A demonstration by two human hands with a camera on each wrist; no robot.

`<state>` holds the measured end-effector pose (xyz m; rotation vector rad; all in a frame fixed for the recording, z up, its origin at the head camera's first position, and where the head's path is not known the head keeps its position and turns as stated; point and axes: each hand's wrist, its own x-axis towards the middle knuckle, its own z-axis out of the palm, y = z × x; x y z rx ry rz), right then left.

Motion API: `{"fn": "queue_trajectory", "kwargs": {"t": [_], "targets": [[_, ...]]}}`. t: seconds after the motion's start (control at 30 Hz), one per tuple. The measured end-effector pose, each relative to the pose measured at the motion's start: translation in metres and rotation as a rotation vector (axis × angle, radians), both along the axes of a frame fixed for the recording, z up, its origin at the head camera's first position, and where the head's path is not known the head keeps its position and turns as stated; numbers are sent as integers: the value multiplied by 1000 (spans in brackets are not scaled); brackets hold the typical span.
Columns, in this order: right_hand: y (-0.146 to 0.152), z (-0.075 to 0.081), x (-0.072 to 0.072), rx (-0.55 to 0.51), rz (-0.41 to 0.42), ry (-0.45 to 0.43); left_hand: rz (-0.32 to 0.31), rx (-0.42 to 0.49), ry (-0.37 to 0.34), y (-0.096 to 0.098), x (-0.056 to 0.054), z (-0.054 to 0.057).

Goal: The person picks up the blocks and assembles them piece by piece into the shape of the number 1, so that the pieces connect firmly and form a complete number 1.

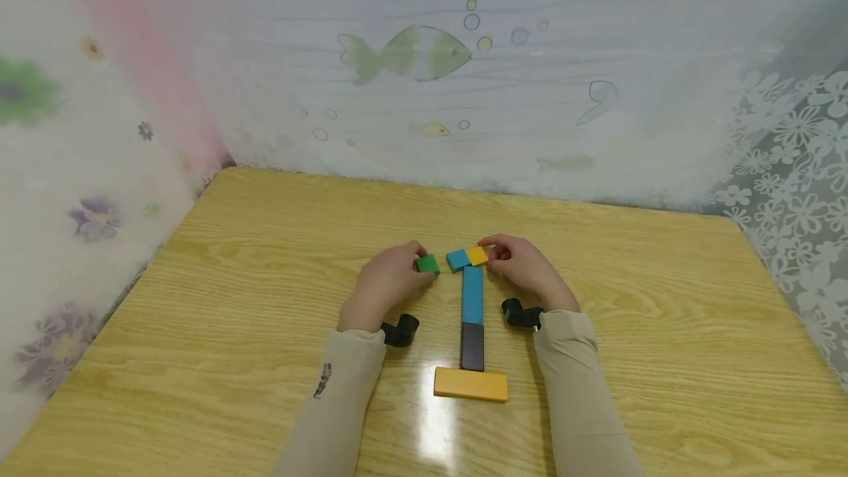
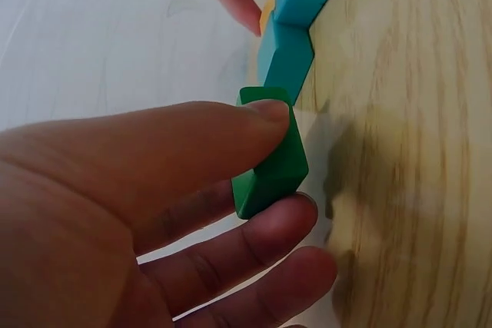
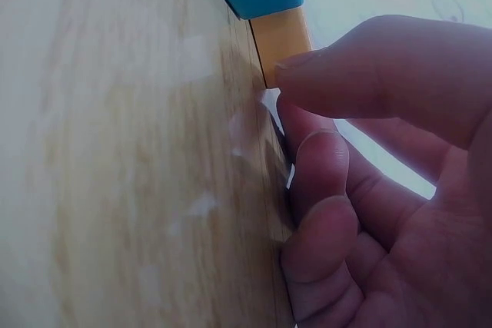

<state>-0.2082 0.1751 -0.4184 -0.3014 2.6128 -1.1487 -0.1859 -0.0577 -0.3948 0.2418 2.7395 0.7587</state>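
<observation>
My left hand (image 1: 391,278) pinches a small green block (image 1: 428,263) between thumb and fingers; the left wrist view shows the thumb across its face, beside the table surface. My right hand (image 1: 526,267) holds a small yellow block (image 1: 477,255) at its right end, with the thumb on its near side and the index finger at the far edge. Against the yellow block's left side lies a small blue block (image 1: 457,260). A gap separates the green block from it. Below this pair a long blue block (image 1: 472,294) runs toward me, its far end right at them.
In line after the long blue block come a dark purple block (image 1: 472,347) and a crosswise orange-yellow block (image 1: 471,385). All lie on a wood-grain table (image 1: 265,227). Patterned cloth curtains (image 1: 424,131) stand along its back and sides. Each wrist carries a black camera (image 1: 401,331).
</observation>
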Motion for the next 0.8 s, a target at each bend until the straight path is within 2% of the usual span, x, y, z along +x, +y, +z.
{"fn": "queue_trajectory", "kwargs": {"t": [0.33, 0.53, 0.8], "targets": [[0, -1, -1, 0, -5, -10, -19, -55, 16, 9, 1, -1], [0, -1, 0, -5, -1, -10, -42, -58, 25, 16, 2, -6], [0, -1, -1, -14, -12, -16, -28, -60, 58, 20, 2, -12]]}}
